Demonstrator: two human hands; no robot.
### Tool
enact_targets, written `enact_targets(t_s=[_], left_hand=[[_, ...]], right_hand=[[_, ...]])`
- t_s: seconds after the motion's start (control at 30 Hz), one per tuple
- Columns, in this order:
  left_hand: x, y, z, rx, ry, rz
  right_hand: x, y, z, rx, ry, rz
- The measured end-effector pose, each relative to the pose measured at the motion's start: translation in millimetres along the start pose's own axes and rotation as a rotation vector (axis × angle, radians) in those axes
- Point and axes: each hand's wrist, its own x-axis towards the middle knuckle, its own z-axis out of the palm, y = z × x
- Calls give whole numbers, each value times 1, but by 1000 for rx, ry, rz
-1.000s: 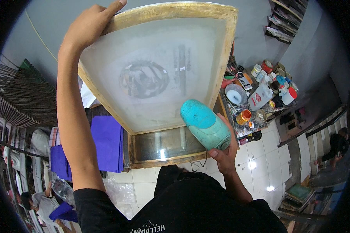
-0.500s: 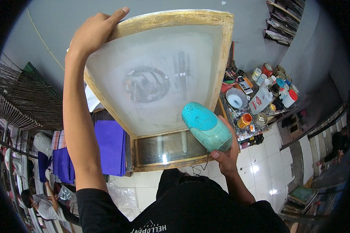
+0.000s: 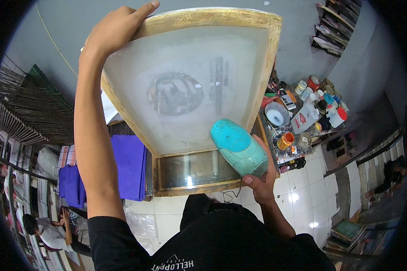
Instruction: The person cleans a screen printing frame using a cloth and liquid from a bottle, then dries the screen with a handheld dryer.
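A wooden-framed silkscreen (image 3: 215, 16) stands tilted up in front of me, its pale mesh bearing a faint round design and a strip of small marks. My left hand (image 3: 115, 30) is closed over its top edge near the left corner, fingers partly hidden behind the wood. Low on the right, my right hand (image 3: 263, 184) grips a turquoise hair dryer (image 3: 239, 147) held before the mesh, apart from it as far as I can tell; its handle is mostly hidden. Under the silkscreen's lower edge lies a glass-topped wooden box (image 3: 181, 177) with tubes showing inside.
To the right, a cluttered table (image 3: 282, 156) carries jars, a white jug (image 3: 305, 116), a bowl (image 3: 276, 114) and a phone. Purple fabric (image 3: 127, 167) lies stacked at left, near a dark wire rack (image 3: 27, 108). Another person (image 3: 52, 231) sits at lower left.
The silkscreen's top has shifted slightly up and right in view, my left hand with it. The hair dryer has barely moved. The person at lower left has moved an arm.
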Motion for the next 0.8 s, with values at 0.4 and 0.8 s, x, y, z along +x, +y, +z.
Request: enact_targets(t_s=[0.4, 0.8], left_hand=[[9, -7, 4, -9, -65, 4], [11, -15, 11, -63, 42, 83]], right_hand=[[-2, 4, -2, 2, 14, 13], [-2, 4, 0, 23, 29, 32]])
